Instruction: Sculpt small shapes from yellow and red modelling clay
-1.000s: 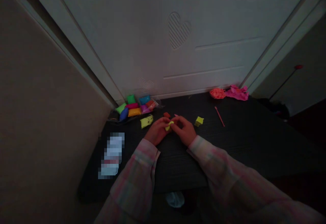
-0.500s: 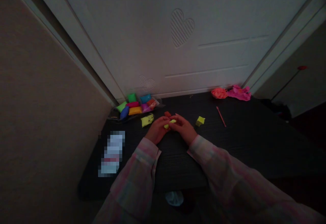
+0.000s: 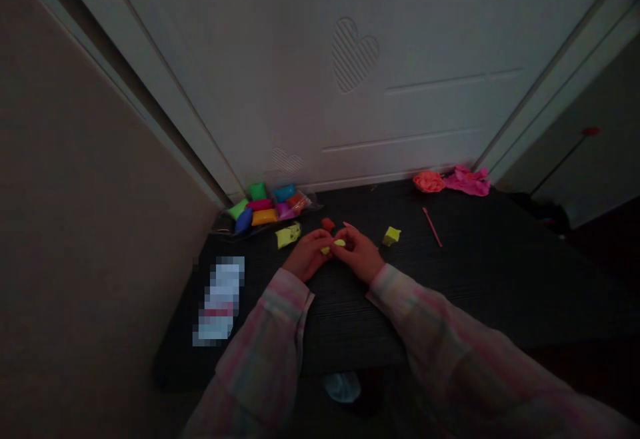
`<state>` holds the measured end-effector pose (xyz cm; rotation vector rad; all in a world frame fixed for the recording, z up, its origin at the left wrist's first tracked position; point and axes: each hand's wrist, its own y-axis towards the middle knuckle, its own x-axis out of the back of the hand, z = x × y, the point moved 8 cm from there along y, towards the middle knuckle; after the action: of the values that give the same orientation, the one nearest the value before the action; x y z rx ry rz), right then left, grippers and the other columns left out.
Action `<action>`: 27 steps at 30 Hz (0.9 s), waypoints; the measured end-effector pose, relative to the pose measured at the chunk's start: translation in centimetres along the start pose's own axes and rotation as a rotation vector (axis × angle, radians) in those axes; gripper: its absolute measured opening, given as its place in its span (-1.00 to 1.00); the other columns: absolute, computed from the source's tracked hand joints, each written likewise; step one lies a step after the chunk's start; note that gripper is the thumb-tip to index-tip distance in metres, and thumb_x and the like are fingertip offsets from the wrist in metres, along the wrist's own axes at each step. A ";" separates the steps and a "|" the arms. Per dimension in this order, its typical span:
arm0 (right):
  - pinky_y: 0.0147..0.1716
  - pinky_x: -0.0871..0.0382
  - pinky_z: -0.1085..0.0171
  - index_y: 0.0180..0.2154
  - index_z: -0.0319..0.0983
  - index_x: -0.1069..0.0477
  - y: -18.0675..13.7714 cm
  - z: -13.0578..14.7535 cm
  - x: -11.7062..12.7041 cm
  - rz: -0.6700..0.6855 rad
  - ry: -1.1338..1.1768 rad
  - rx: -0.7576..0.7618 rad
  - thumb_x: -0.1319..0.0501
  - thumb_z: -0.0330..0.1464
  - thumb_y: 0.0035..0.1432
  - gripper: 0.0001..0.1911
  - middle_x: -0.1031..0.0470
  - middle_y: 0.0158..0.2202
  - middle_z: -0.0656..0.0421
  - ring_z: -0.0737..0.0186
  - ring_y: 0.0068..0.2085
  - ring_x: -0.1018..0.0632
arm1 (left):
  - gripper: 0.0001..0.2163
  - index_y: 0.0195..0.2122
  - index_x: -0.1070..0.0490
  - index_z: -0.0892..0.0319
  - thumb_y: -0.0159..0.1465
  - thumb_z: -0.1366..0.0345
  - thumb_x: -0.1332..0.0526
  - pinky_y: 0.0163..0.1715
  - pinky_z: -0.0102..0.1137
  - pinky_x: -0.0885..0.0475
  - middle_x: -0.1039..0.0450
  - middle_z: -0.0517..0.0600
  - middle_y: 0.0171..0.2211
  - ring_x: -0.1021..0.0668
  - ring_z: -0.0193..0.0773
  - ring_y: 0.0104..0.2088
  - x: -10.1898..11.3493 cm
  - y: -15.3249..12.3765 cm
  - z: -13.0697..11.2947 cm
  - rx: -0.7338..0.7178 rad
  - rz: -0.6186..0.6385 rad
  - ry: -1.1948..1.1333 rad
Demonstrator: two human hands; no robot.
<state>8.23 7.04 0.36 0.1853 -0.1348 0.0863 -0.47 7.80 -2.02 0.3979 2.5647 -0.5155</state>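
On a dark table (image 3: 450, 279) my left hand (image 3: 306, 256) and my right hand (image 3: 360, 252) meet, fingers pinched together on a small lump of yellow clay (image 3: 334, 245). A small orange-red clay piece (image 3: 327, 224) lies just beyond my fingers. A yellow wrapper (image 3: 288, 235) lies to the left of my left hand, and a yellow clay cube (image 3: 391, 236) sits to the right of my right hand. My sleeves are pale plaid.
A clear pack of several coloured clay pieces (image 3: 265, 207) lies at the back left. A thin pink stick (image 3: 431, 226) lies to the right. Orange and pink crumpled wrappers (image 3: 450, 181) sit by the white door (image 3: 350, 92). A blurred packet (image 3: 220, 300) lies front left.
My fingers have shifted slightly around the yellow clay, working it between both hands. Nothing else on the table has moved.
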 end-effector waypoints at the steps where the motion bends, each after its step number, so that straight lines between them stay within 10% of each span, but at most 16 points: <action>1: -0.24 -0.29 0.17 -0.50 -0.19 -0.22 0.0 0.0 0.0 -0.004 0.003 0.001 -0.16 -0.31 -0.12 -0.87 -0.30 -0.57 0.31 0.35 -0.50 -0.37 | -0.86 -0.59 -0.30 0.26 -0.13 0.41 -0.28 -0.44 -0.48 -0.27 -0.30 -0.12 -0.60 -0.39 -0.44 -0.52 0.0 0.0 0.0 0.003 0.001 -0.001; 17: -0.16 -0.24 0.12 -0.42 -0.16 -0.33 -0.2 0.4 0.5 -0.050 -0.149 0.031 -0.14 -0.32 -0.08 -0.91 -0.43 -0.47 0.22 0.13 -0.10 -0.39 | -0.87 -0.53 -0.30 0.25 -0.10 0.46 -0.25 -0.40 -0.47 -0.32 -0.32 -0.10 -0.54 -0.42 -0.42 -0.48 0.2 0.2 0.3 0.021 -0.013 -0.052; 27: -0.38 -0.31 0.25 -0.36 -0.20 -0.32 -0.1 -0.2 -0.1 0.027 -0.124 -0.010 -0.13 -0.29 -0.05 -0.84 -0.41 -0.47 0.23 0.28 -0.41 -0.44 | -0.96 -0.53 -0.29 0.25 -0.01 0.43 -0.16 -0.58 -0.54 -0.26 -0.30 -0.10 -0.56 -0.39 -0.44 -0.54 0.2 0.1 0.2 0.035 -0.033 -0.100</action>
<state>8.16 7.02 0.09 0.1788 -0.2612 0.1006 -0.52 7.81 -2.27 0.3337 2.4725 -0.5785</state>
